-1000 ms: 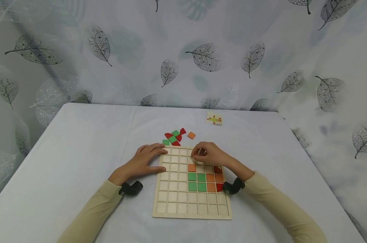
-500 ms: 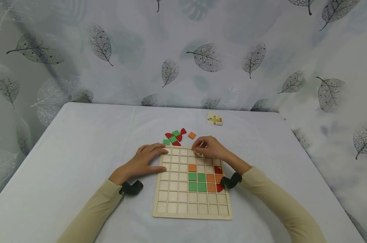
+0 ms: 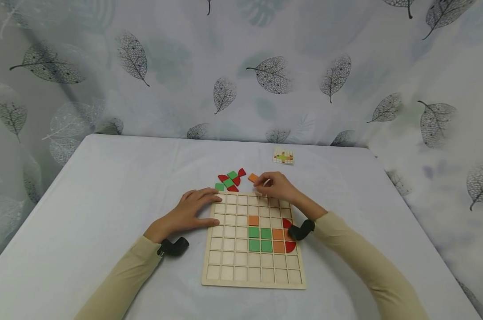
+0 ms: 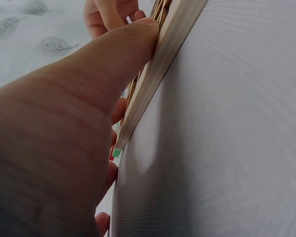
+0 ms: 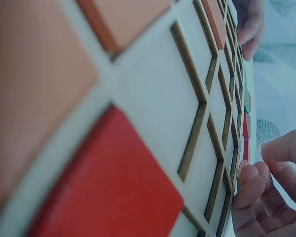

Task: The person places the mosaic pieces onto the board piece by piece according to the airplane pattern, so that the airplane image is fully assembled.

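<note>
A wooden grid board point(image 3: 227, 270) lies on the white table with green, orange and red tiles in several of its cells. My left hand point(image 3: 184, 215) rests at its left edge, fingers spread and thumb on the rim; the left wrist view shows the thumb point(image 4: 133, 37) along the wooden side. Beyond the far edge, my right hand point(image 3: 277, 186) reaches to a loose orange square tile point(image 3: 252, 177). Its bent fingertips overlap the tile's near side, and no grip on it shows. In the right wrist view, a red quarter-circle tile point(image 5: 113, 182) fills the near cell.
Loose green squares point(image 3: 228, 182) and red quarter-circle tiles point(image 3: 233, 188) lie together past the board's far edge. A small pattern card point(image 3: 283, 156) lies farther back. A leaf-printed cloth point(image 3: 241, 111) hangs behind the table.
My right hand has moved from above the board's upper cells, away from me, to the loose orange tile. The left hand and the board have stayed in place.
</note>
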Demonstrator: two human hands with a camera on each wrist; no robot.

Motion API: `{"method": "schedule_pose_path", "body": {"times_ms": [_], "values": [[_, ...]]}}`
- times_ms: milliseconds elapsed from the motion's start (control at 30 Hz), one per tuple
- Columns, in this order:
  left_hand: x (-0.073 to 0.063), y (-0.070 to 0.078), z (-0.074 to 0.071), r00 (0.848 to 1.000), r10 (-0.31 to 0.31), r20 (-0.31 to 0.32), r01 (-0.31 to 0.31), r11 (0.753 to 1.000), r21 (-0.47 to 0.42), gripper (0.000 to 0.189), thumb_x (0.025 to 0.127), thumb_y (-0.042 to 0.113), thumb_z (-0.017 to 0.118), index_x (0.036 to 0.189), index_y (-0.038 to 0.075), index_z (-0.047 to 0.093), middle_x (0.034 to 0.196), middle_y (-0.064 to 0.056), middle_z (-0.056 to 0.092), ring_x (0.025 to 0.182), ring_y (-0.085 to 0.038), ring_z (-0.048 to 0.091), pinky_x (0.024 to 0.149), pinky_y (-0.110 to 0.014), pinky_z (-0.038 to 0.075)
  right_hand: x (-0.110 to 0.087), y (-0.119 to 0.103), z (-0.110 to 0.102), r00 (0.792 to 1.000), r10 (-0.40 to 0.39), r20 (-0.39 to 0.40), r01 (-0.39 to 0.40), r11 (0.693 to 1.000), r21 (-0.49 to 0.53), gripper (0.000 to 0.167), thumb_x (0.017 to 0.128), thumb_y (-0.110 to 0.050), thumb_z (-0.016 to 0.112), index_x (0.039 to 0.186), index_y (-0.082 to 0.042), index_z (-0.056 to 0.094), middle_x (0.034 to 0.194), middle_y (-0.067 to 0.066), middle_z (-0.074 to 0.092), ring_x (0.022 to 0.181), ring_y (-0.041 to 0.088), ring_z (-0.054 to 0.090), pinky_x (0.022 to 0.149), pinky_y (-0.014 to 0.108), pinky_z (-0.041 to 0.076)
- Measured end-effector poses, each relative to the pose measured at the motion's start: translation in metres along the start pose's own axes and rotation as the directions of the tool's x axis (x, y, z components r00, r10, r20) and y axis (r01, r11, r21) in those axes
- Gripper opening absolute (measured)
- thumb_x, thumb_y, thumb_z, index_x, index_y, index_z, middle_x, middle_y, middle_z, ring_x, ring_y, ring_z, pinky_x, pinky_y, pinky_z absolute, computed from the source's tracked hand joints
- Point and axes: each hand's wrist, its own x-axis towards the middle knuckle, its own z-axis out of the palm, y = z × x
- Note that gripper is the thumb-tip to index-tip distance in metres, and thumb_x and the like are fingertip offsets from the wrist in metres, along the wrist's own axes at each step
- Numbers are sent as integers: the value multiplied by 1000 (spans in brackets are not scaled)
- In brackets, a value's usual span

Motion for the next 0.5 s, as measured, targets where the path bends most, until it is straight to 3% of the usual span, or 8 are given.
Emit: {"method": "schedule_pose_path", "body": {"times_ms": [300,500], "values": [[0,0,-1,1000,-3,5,3,1000,-6,59,85,40,74,135,15,55,149,-9,41,138,-28,36,110,-58,17,8,2,-1,989,142,-33,-142,990,-10,15,90,-6,66,104,1,69,104,16,65,78,17,63,62,26,51],[0,0,-1,1000,-1,4,1,1000,-7,59,85,40,74,135,16,55,149,-9,42,138,-28,37,111,-58,17,13,4,-1,983,180,-39,-181,983,-22,16,90,-10,67,104,-3,69,112,15,61,76,17,59,59,27,50]]}}
